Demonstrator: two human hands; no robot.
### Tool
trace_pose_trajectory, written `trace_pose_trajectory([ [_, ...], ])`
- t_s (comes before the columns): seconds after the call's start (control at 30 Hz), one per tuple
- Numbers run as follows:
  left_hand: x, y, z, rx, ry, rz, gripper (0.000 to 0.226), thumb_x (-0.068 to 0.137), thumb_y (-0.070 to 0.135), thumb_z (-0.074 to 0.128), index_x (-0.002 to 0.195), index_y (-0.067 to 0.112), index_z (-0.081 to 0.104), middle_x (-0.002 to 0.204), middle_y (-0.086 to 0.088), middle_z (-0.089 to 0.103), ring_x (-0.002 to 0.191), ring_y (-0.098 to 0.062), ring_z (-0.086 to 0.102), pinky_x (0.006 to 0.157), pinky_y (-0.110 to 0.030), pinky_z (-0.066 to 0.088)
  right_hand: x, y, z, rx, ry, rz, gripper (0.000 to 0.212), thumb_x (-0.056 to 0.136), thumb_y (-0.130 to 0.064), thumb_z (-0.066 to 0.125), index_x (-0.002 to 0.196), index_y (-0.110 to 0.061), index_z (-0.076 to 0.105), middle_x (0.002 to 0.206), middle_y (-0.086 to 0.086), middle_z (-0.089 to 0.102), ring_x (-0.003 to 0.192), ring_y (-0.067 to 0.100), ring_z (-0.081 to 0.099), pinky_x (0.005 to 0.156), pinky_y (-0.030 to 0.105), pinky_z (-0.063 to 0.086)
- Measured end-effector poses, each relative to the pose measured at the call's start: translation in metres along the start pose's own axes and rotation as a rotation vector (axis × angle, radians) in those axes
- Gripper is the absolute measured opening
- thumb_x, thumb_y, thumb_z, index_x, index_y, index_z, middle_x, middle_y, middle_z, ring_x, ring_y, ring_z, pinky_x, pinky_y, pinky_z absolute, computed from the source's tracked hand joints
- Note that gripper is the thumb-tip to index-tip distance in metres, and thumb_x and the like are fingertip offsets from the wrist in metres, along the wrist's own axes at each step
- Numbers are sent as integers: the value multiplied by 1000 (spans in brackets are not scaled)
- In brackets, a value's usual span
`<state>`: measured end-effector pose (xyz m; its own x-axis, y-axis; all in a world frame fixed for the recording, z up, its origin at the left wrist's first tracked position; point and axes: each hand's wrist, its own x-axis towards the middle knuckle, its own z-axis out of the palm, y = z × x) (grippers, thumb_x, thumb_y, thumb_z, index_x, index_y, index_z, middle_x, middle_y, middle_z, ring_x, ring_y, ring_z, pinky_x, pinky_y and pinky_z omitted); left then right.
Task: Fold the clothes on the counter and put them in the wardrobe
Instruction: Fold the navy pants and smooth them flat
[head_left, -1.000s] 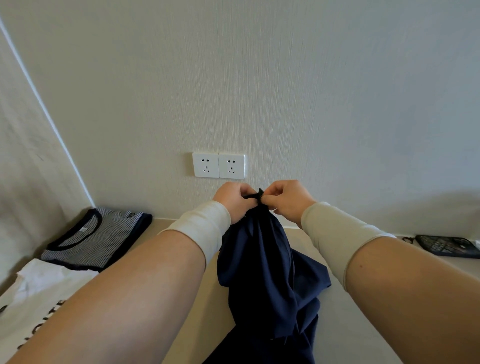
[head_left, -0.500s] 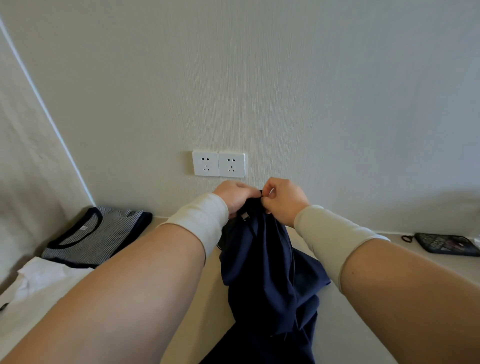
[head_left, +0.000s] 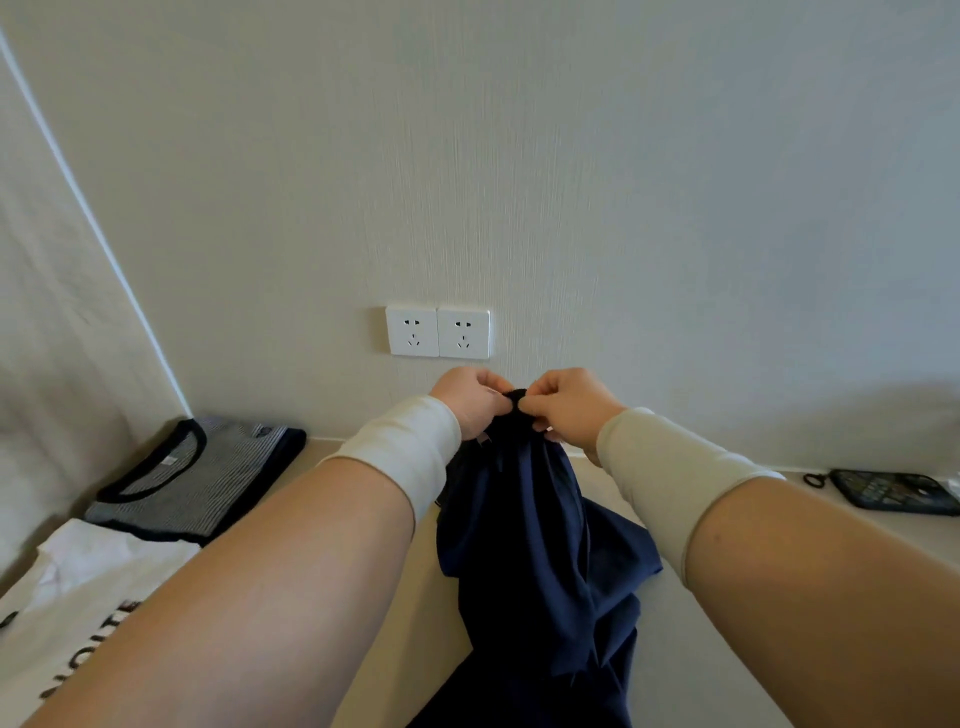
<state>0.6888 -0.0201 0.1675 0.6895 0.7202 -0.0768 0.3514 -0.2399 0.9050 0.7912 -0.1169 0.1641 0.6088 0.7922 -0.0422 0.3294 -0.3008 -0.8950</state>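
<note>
Bare counter (head_left: 701, 613) right of the navy garment (head_left: 540, 561); folded shirts (two) (head_left: 192, 478) crowding the left corner.

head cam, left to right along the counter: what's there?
white printed t-shirt → striped t-shirt → navy garment, pinched at its top by left hand and right hand → dark phone-like device.

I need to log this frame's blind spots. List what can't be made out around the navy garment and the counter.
- Navy garment: what kind it is, head view; bunched, its lower part cut off by the bottom edge.
- Grip point: left hand and right hand cover the pinched cloth.
- White T-shirt: print cut off by the left forearm.
- Dark flat object on the counter's right: too small to identify.
- Wardrobe: not in view.
</note>
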Motion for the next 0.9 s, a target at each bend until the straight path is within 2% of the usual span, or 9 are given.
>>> trace_pose_trajectory([
  [0.07,0,0,0,10,7,21,10,88,6,61,92,15,65,78,-1,62,64,-14,57,49,-15,48,1,-2,0,86,-9,57,16,90,-8,62,76,-13,58,71,6,58,63,15,54,57,24,47],
  [0.13,1,-1,-2,-61,-4,5,9,88,12,62,94,13,69,85,-4,66,74,-18,60,65,-26,50,1,-3,1,179,-6,69,16,91,-7,61,77,-13,57,71,4,57,63,13,54,58,23,48],
  [0.27,3,-5,-7,-158,-20,-23,9,87,12,65,85,19,69,87,-4,69,82,-21,63,75,-29,49,0,-4,2,264,-21,54,16,91,-6,61,76,-13,57,71,3,57,64,12,55,61,23,48],
  [0.53,0,-5,-13,79,-109,74,17,81,6,70,87,21,66,94,-3,71,93,-20,67,95,-33,51,-5,-6,-1,399,-171,283,14,91,-9,61,77,-11,58,65,0,52,59,13,51,56,26,43],
  [0.6,-1,-6,-16,135,-123,84,19,81,4,70,84,22,66,91,-1,71,89,-18,66,87,-27,53,-5,-6,-2,296,-164,273,18,90,-11,63,73,-12,58,64,1,53,61,14,52,58,28,44],
  [0.7,-5,-5,-19,115,-156,76,21,82,1,66,80,22,66,77,5,65,72,-12,60,61,-14,46,1,-11,0,141,63,52,12,88,-6,56,80,-15,60,81,2,62,83,19,58,78,32,49],
  [0.73,-5,-5,-20,100,-173,72,22,82,0,65,79,22,65,75,4,63,72,-13,59,62,-15,45,1,-13,1,138,55,5,18,86,-1,52,90,-16,61,91,2,64,87,17,58,79,28,49],
  [0.8,-6,-7,-26,91,-178,67,25,82,-2,64,76,22,64,76,3,62,77,-16,57,69,-20,45,0,-15,7,72,-106,-19,35,81,8,46,101,-17,60,98,3,64,82,12,55,68,21,45],
  [0.9,-5,-11,-35,219,-161,82,24,82,1,65,77,25,65,82,1,63,79,-16,57,74,-22,46,-1,-15,12,-338,-250,-28,18,79,-1,53,82,-16,63,82,5,61,75,18,52,64,23,43],
])
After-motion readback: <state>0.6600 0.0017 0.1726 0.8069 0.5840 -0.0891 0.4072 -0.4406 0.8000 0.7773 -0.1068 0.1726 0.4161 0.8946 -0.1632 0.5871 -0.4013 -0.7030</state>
